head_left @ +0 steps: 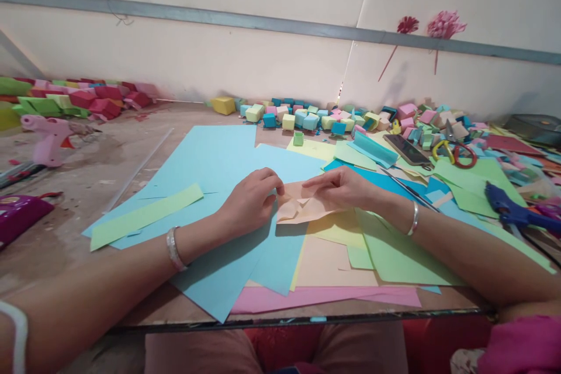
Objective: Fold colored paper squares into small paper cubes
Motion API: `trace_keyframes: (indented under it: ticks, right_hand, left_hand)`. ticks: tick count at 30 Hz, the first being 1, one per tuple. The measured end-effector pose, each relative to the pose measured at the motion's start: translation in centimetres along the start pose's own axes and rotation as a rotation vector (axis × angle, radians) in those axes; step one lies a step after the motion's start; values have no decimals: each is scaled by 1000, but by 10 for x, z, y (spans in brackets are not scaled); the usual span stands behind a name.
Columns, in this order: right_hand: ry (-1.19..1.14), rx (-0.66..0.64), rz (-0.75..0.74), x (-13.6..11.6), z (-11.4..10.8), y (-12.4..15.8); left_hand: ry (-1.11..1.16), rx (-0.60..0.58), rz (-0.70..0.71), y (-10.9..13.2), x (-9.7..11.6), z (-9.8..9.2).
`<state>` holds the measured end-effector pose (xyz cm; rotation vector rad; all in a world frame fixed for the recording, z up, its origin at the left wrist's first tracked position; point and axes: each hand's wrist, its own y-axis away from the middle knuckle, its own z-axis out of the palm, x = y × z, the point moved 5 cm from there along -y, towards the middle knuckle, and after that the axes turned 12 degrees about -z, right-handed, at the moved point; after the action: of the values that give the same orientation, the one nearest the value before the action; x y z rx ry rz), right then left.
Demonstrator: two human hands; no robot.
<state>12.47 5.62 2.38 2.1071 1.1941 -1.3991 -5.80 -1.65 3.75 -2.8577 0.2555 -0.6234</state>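
Note:
A creased peach paper strip (pixel 302 209) is between my two hands, above sheets of coloured paper. My left hand (pixel 254 201) pinches its left end, fingers curled together. At the other end, my right hand (pixel 344 188) has its thumb and fingers closed on the strip, with the index finger reaching along the top edge. Folds show in the middle of the paper. Beneath the hands lie light blue sheets (pixel 210 166), and a narrow light green strip (pixel 146 216) rests on them at the left.
Small paper boxes (pixel 311 121) line the wall. At the right are scissors (pixel 453 152), a phone (pixel 407 149), a pen (pixel 409 188) and a blue glue gun (pixel 517 207). A pink glue gun (pixel 48 137) stands at the left. Paper flowers (pixel 445 24) hang behind the rail.

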Motion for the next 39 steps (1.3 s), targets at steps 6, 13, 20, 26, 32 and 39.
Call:
trace_keyframes:
  ticks: [6,13,20,26,32,39]
  right_hand:
    - [44,17,-9,-2,2,0]
    - [153,60,-126,-2,-4,-3]
    - [435,202,-114,3,-8,-5]
    - [494,82,-259,-1,6,-5]
    - [720,73,-518,-14,15,0]
    - [898,-216,-688,-17,29,7]
  left_hand:
    - [141,-55,-148,-4,-1,-6]
    - [145,-161,-308,-6,-14,0]
    - [142,-109,-299,-4,-12,2]
    - [137,-37,-178,-3,-2,-3]
    - [83,-41,-69,-2,2,-3]
    - [-192,-119,214,0,7,-1]
